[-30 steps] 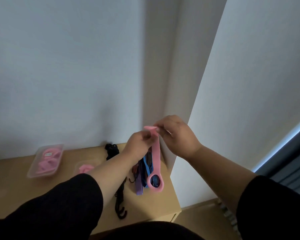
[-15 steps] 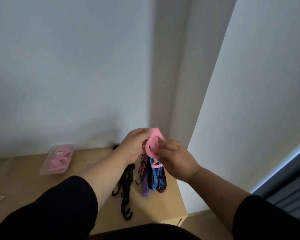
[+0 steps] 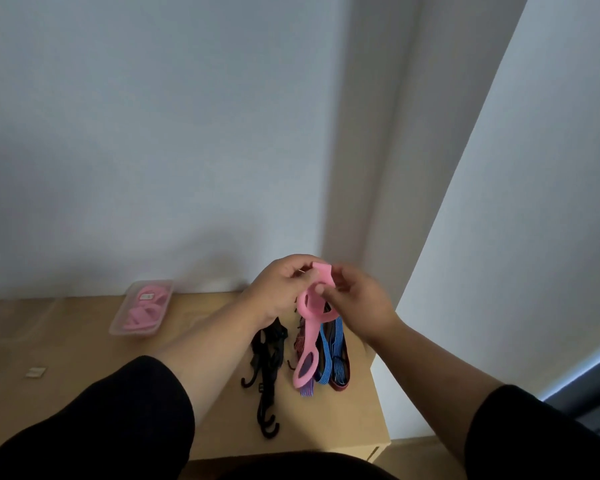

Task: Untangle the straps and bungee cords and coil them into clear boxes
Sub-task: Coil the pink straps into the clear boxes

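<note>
The pink strap (image 3: pixel 313 318) hangs in the air above the right end of the table (image 3: pixel 84 344), its top end folded over between the two hands and its lower loop dangling free just over the cords lying below. The left hand (image 3: pixel 280 292) pinches the upper end of the strap with curled fingers; the right hand (image 3: pixel 357 299) pinches it beside the fold, the thumb pressed onto the band.

The step appears to be starting the coil. To do it well, the person would keep the first turn flat and small, feed the band through the right hand without twisting it, and let the lower loop hang clear so that it does not snag a hook below.

On the table beneath lie the striped bungee cords (image 3: pixel 329 358), side by side, and just to their left the black bungee cord (image 3: pixel 267 368) with its hooks pointing toward the person. Well apart, against the wall, stands a clear box (image 3: pixel 118 327) already holding coiled pink straps; the finished coil likely goes into it or one like it.
</note>
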A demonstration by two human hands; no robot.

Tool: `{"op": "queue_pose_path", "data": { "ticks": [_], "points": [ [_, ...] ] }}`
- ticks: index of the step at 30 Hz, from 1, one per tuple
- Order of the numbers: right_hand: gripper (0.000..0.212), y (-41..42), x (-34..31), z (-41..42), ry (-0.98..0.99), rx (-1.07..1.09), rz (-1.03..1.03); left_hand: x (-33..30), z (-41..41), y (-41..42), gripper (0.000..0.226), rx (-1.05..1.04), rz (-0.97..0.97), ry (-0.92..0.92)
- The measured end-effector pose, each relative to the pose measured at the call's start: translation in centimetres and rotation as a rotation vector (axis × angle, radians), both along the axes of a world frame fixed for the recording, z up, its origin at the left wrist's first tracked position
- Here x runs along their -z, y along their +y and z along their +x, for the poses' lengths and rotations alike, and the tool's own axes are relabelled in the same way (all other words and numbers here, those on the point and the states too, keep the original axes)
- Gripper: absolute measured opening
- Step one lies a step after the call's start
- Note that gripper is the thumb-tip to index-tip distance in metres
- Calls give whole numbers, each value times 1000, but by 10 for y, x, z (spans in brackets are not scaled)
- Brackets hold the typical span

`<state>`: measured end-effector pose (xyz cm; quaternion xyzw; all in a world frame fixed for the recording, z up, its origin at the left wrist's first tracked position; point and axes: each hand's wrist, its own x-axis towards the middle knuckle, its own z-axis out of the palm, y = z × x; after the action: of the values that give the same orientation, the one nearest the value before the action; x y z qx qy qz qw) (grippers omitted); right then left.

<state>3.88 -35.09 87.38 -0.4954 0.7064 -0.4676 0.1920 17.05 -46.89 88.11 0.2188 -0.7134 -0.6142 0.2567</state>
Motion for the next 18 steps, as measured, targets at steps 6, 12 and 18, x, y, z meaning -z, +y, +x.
{"op": "queue_pose_path", "data": {
  "ticks": [6, 12, 18],
  "points": [
    [17, -25, -1, 13, -132, -35, -78, 0, 20, -15, 37, 6, 60, 65],
    [7, -57, -14, 32, -148, 3, -121, 5, 40, -36, 28, -71, 118, 90],
    [9, -89, -26, 51, -201, 6, -118, 28, 66, -57, 17, -39, 209, -45]
  ]
}}
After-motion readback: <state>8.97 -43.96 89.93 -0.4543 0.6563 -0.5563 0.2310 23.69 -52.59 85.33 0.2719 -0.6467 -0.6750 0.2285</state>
